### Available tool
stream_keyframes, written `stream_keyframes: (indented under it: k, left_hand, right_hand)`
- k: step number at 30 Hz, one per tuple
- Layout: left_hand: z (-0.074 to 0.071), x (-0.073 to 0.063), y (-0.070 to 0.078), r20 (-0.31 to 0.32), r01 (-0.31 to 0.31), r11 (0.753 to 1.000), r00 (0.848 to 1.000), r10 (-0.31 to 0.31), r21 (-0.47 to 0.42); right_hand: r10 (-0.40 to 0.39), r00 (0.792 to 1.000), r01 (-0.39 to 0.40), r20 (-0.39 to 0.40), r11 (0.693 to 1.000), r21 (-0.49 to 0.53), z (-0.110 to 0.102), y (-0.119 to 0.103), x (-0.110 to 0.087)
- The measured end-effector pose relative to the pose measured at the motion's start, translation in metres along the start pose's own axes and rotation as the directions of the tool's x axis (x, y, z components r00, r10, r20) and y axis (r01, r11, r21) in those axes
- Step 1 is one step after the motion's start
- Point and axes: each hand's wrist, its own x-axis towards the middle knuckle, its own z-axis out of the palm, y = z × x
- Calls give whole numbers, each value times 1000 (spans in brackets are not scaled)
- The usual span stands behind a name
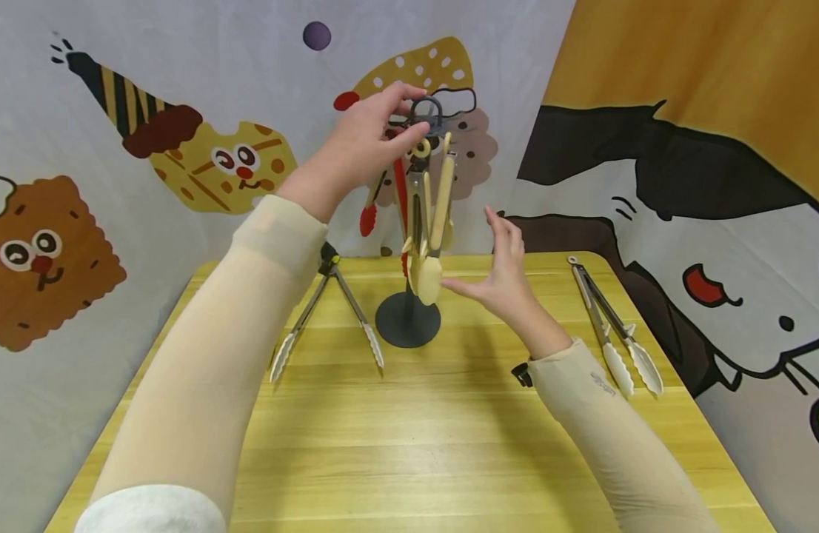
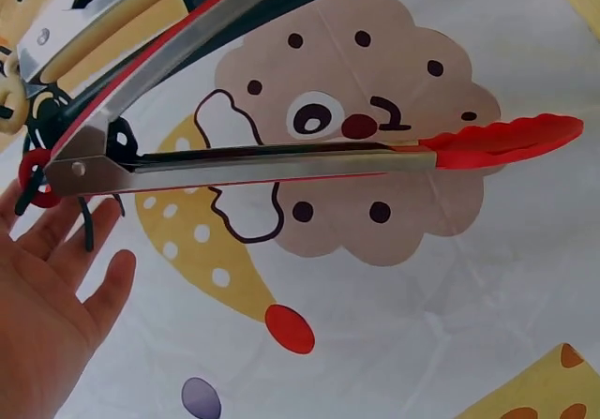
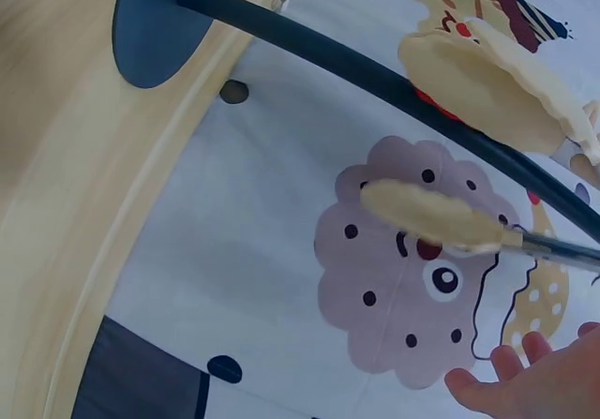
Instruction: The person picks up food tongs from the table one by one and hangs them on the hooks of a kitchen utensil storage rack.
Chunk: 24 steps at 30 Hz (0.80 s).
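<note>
A dark rack (image 1: 408, 337) with a round base, a pole and a looped top stands on the table, with tongs hanging from its hooks. My left hand (image 1: 372, 137) is at the looped top, thumb and fingers spread beside the hooks; in the left wrist view the thumb stands free. Red-tipped tongs (image 2: 281, 161) hang close to that hand, their arms spread. Cream-tipped tongs (image 1: 443, 203) hang on the right side of the rack. Near their tips is my right hand (image 1: 506, 277), fingers spread and thumb pointing toward them, with nothing held.
White-tipped tongs (image 1: 367, 329) stand spread on the table left of the rack. Another white-tipped pair (image 1: 599, 329) lies at the right. The wooden table (image 1: 409, 459) meets a printed cloth backdrop (image 1: 249, 44) behind.
</note>
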Motion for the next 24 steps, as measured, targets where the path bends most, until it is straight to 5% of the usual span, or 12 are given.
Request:
stream_keyframes:
  k: [5,14,24]
  left_hand:
    - [-2,-2,-1,1,28,1000,1000,-28,11]
    - [-4,3,4,-13,-26,989,1000,29,146]
    - [-7,3,1,-40,-37,991,998,42,132]
  right_hand:
    - [-50,998,51,-44,998,21,-4,11,-4]
    - [-34,996,37,-79,999,34,-11,23,-9]
    - [-20,995,24,-94,998,50,-12,32,-12]
